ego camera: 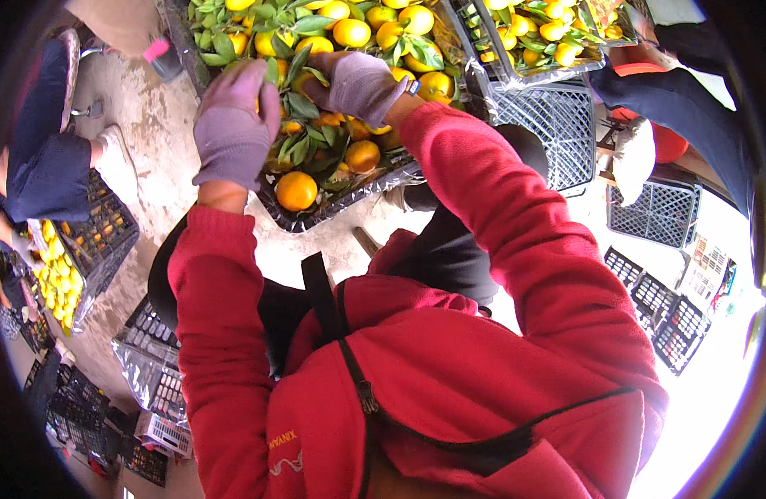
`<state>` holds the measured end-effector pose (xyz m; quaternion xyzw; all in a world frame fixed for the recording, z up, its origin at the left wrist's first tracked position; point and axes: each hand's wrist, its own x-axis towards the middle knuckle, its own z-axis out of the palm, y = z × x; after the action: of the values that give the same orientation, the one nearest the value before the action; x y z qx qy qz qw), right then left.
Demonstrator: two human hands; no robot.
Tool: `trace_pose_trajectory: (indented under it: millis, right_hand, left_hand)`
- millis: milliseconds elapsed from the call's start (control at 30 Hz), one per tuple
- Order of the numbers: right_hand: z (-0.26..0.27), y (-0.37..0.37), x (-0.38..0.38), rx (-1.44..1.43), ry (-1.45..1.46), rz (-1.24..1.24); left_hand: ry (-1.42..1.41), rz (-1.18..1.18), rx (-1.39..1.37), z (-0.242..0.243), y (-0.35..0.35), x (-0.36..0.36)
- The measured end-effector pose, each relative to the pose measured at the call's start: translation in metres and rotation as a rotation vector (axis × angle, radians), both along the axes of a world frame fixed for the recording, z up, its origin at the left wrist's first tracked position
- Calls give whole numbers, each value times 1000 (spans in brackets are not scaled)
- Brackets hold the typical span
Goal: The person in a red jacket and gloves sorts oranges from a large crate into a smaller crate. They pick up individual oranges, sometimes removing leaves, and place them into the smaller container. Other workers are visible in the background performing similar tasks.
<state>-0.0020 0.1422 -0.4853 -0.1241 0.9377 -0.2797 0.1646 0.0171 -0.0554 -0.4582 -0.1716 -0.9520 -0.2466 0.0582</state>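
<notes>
A black plastic crate (295, 224) with a clear film liner lies before me, filled with orange citrus fruits and green leaves. My left hand (236, 121), in a pale purple knit glove, rests over its left part, fingers against leaves and fruit; whether it grips anything is hidden. My right hand (361, 87), gloved alike, reaches in from the right, its fingers curled near an orange fruit that they partly hide. One orange citrus fruit (296, 191) lies in the crate's near corner, another citrus fruit (362, 156) to its right. Leafy sprigs (302, 106) stand between my hands.
A second fruit-filled crate (545, 75) adjoins at the upper right, above an upturned black crate (548, 134). People sit or stand at both sides; a person's shoe (118, 163) is on the floor at left. Beyond it is a crate of yellow fruit (58, 274). Several crates stand lower left and right.
</notes>
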Motion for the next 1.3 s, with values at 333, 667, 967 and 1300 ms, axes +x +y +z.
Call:
trace_pose_trajectory:
  millis: [333,667,967,1300]
  right_hand:
    - [-6,-21,5,35,180,274]
    - [45,37,-35,-1494,-557,-204]
    - [55,29,16,-1560,-795,13]
    - [72,19,142,-215,92,464]
  left_hand:
    - [0,128,-615,-37,-39,-31]
    - [-449,149,-761,-16,-17,-71]
    - [-592,-85,1133,57,7,38]
    - [-447,30,51,72,28,170]
